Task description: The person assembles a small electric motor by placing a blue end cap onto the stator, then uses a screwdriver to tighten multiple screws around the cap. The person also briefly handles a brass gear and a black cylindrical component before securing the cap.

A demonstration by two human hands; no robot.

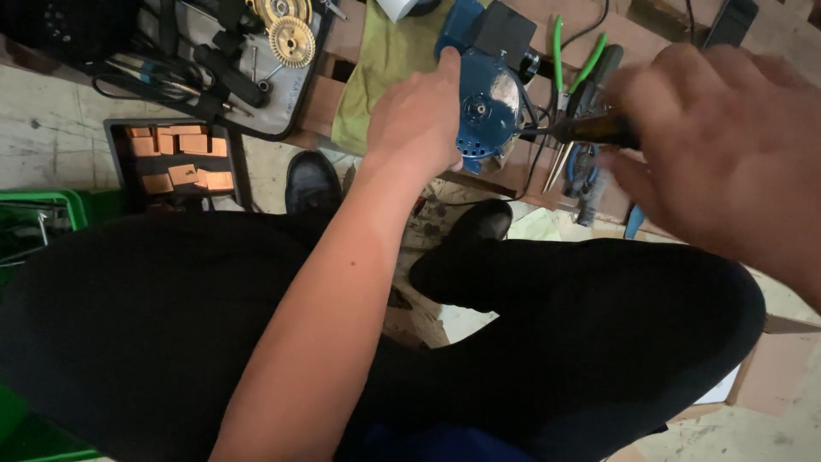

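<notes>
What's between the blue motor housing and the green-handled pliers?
Head view: the dark screwdriver in the right hand crosses that gap, tip toward the blue motor housing; green-handled pliers lie behind.

A low wooden pallet (325, 98) sits on the pale concrete floor (51, 128) and carries a yellow-green cloth (380, 60), with a blue motor housing (487, 107) at the cloth's right edge and green-handled pliers (569, 77) further right. Left of the cloth lies a grey tray (295, 111) with brass gears (292, 40). Below that tray, on the floor, is a dark tray of orange blocks (180, 158).
</notes>
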